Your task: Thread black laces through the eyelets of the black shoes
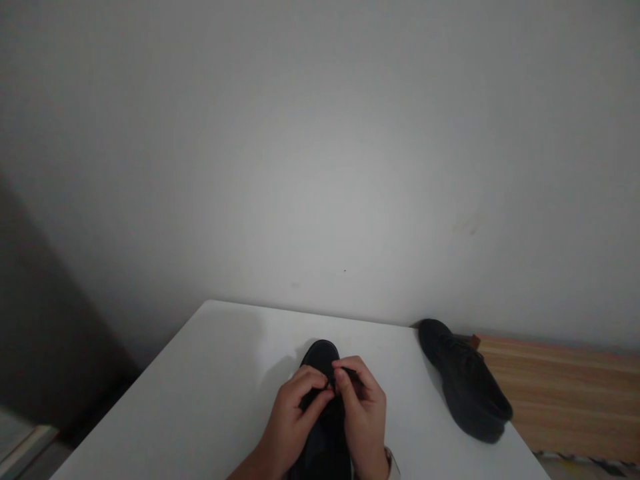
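Note:
A black shoe (323, 447) lies on the white table with its toe pointing away from me. Both hands meet over its lacing, just behind the toe. My left hand (290, 417) is closed in a pinch on a dark shoelace from the left side, its thumb and fingertips close together. From the right, my right hand (367, 417) pinches the lace between thumb and index finger. A dark strand shows between its fingers. The exact course of the lace is hard to make out, black on black and partly covered by my fingers.
A second black laced shoe (463, 380) sits at the table's right edge. The white table (200, 387) ends at a grey wall (320, 167) behind. Beyond its right side is a wood-grain surface (565, 393). A dark area lies past the left edge.

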A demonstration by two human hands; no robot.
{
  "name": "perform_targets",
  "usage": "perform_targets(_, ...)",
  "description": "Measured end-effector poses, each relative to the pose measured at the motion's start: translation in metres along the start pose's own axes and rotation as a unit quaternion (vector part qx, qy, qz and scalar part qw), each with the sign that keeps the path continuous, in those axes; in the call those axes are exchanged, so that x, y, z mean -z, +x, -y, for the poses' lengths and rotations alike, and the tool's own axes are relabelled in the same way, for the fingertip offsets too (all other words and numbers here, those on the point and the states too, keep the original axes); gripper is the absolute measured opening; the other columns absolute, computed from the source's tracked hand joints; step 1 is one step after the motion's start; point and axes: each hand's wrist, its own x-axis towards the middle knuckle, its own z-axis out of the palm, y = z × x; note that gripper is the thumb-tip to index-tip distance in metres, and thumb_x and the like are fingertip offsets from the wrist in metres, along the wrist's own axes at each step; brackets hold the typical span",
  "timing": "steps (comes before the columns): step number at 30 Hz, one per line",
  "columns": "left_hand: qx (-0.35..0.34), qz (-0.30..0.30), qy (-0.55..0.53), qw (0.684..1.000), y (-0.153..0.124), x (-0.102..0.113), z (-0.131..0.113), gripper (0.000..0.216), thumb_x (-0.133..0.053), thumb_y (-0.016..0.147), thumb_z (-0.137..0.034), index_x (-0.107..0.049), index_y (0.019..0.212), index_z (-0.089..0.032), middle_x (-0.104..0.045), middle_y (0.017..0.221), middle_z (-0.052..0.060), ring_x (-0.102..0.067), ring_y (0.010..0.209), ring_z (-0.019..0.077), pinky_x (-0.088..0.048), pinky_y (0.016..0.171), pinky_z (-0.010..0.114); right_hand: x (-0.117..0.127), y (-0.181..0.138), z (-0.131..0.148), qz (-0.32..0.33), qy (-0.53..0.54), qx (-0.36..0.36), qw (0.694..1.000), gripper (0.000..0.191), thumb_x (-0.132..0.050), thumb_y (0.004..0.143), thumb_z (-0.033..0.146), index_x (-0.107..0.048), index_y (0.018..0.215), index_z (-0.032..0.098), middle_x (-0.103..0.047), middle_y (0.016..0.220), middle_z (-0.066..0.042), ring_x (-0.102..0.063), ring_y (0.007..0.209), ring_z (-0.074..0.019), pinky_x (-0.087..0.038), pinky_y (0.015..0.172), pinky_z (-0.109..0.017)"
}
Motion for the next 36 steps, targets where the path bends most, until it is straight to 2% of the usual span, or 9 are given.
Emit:
perform_targets(3, -0.001, -0.007, 0.005, 1.000, 0.008, 0.001, 0.000, 0.018, -0.063, 0.092, -0.030, -0.069, 0.081, -0.018, -0.068, 0.084, 0.006, -0.065, 0.082, 0.0194, -0.051, 0.075, 0.028, 0.001, 0.005, -0.002, 0.007, 0.032, -0.024, 0.999, 0.020, -0.069, 0.087, 0.038, -0.074, 0.093, 0.020, -0.065, 0.078, -0.003, -0.059, 0.066, -0.0143, -0.049, 0.060, -0.025)
perform_targets(7, -0.009, -0.030, 0.024, 0.999, 0.011, -0.002, 0.002, 0.022, -0.063, 0.093, -0.033, -0.072, 0.080, -0.018, -0.069, 0.083, 0.006, -0.065, 0.082, 0.0201, -0.050, 0.075, 0.029, 0.003, 0.008, -0.004, -0.032, 0.119, -0.051, 0.991, 0.032, -0.064, 0.092, 0.045, -0.071, 0.110, 0.020, -0.058, 0.063, 0.002, -0.053, 0.058, -0.0121, -0.046, 0.057, -0.025)
perform_targets(10, -0.017, -0.037, 0.029, 0.999, 0.012, -0.005, 0.003, 0.020, -0.063, 0.093, -0.031, -0.074, 0.081, -0.019, -0.070, 0.082, 0.006, -0.064, 0.082, 0.0201, -0.049, 0.076, 0.029, 0.001, 0.007, -0.004, -0.046, 0.180, -0.062, 0.981, 0.034, -0.067, 0.090, 0.046, -0.071, 0.111, 0.021, -0.052, 0.057, 0.005, -0.047, 0.053, -0.0103, -0.043, 0.055, -0.023)
perform_targets(13, -0.019, -0.015, 0.023, 0.999, 0.014, -0.003, 0.003, 0.025, -0.062, 0.095, -0.033, -0.074, 0.078, -0.019, -0.069, 0.078, 0.005, -0.062, 0.079, 0.0194, -0.048, 0.074, 0.028, -0.006, 0.003, -0.005, -0.023, 0.204, -0.055, 0.977, 0.031, -0.066, 0.091, 0.046, -0.069, 0.110, 0.022, -0.051, 0.056, 0.006, -0.045, 0.052, -0.0094, -0.041, 0.055, -0.022)
perform_targets(20, 0.025, 0.015, -0.010, 1.000, 0.018, 0.002, 0.002, 0.038, -0.059, 0.094, -0.043, -0.071, 0.069, -0.017, -0.064, 0.072, 0.004, -0.060, 0.075, 0.0181, -0.047, 0.072, 0.027, -0.006, -0.001, -0.004, 0.046, 0.085, 0.000, 0.995, 0.030, -0.054, 0.099, 0.037, -0.059, 0.124, 0.022, -0.066, 0.076, -0.001, -0.058, 0.063, -0.0130, -0.050, 0.063, -0.027)
perform_targets(23, 0.042, 0.049, -0.018, 0.998, 0.020, 0.006, -0.001, 0.039, -0.057, 0.096, -0.042, -0.070, 0.069, -0.017, -0.065, 0.074, 0.004, -0.061, 0.080, 0.0196, -0.047, 0.077, 0.029, 0.000, 0.005, -0.005, 0.081, 0.034, 0.006, 0.996, 0.030, -0.052, 0.099, 0.036, -0.062, 0.122, 0.019, -0.069, 0.081, -0.004, -0.059, 0.060, -0.0133, -0.051, 0.057, -0.026)
perform_targets(27, 0.035, 0.092, -0.024, 0.995, 0.018, 0.009, -0.002, 0.037, -0.055, 0.097, -0.038, -0.068, 0.070, -0.017, -0.066, 0.083, 0.007, -0.060, 0.091, 0.0222, -0.046, 0.084, 0.032, 0.003, 0.012, -0.004, 0.087, -0.009, 0.043, 0.995, 0.027, -0.051, 0.100, 0.034, -0.068, 0.115, 0.021, -0.074, 0.088, -0.006, -0.063, 0.060, -0.0132, -0.053, 0.054, -0.024)
perform_targets(32, 0.035, 0.053, -0.054, 0.997, 0.012, 0.004, 0.008, 0.025, -0.066, 0.090, -0.038, -0.067, 0.076, -0.017, -0.064, 0.085, 0.005, -0.058, 0.085, 0.0205, -0.047, 0.078, 0.029, 0.006, 0.005, -0.004, 0.158, -0.040, 0.086, 0.983, 0.028, -0.049, 0.101, 0.030, -0.067, 0.122, 0.026, -0.076, 0.101, -0.008, -0.071, 0.089, -0.0198, -0.058, 0.081, -0.033)
perform_targets(36, 0.033, 0.052, -0.094, 0.994, 0.011, 0.003, 0.011, 0.030, -0.061, 0.094, -0.039, -0.071, 0.077, -0.017, -0.063, 0.081, 0.006, -0.061, 0.084, 0.0201, -0.048, 0.076, 0.029, 0.017, 0.004, -0.006, 0.127, -0.062, 0.102, 0.985, 0.029, -0.049, 0.100, 0.029, -0.064, 0.125, 0.029, -0.069, 0.120, -0.009, -0.066, 0.107, -0.0226, -0.054, 0.091, -0.037)
